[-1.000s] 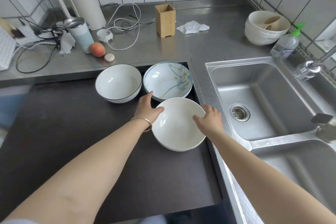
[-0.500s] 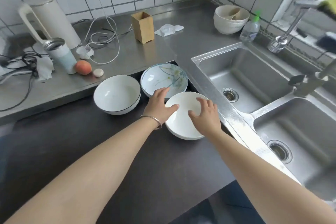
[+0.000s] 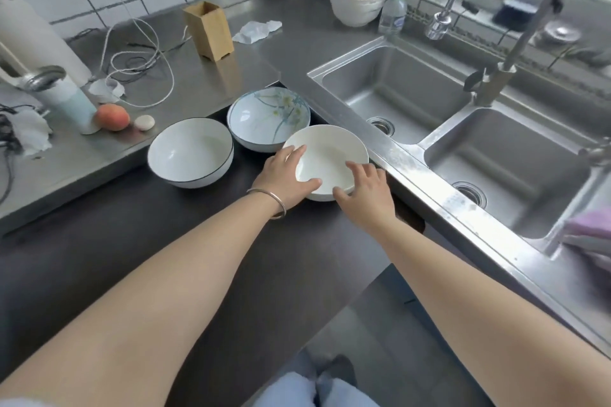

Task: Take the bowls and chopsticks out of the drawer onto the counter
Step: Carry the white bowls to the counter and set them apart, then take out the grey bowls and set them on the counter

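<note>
Hands on plain white bowl (image 3: pixel 325 166), seen from head camera: left hand (image 3: pixel 286 175) at near-left rim with thumb hooked inside and fingers along the outer wall, right hand (image 3: pixel 365 190) at near-right rim with fingers curled over the edge, so both clamped on the same bowl from opposite sides. Bowl itself sitting on, or just above, dark surface (image 3: pixel 132 241); cannot tell whether lifted. Just beyond the grip, touching or nearly touching the held rim: floral bowl (image 3: pixel 268 118). Left of the grip, close by: dark-rimmed white bowl (image 3: pixel 190 152). Right of the grip, immediately beside the right hand: steel edge of double sink (image 3: pixel 396 158). Farther beyond and left: wooden holder (image 3: pixel 208 30), peach (image 3: pixel 112 117), tangled white cable (image 3: pixel 142 56) on steel counter (image 3: pixel 231 76). No chopsticks visible anywhere. Likely risks: clinking or chipping against floral bowl if moved forward without clearing its rim; knocking right knuckles or bowl wall on sink edge if swung right; slipping from a glazed rim held only by fingertips, especially if tilted; snagging cable or rolling peach if set down on the cluttered left stretch of counter.
</note>
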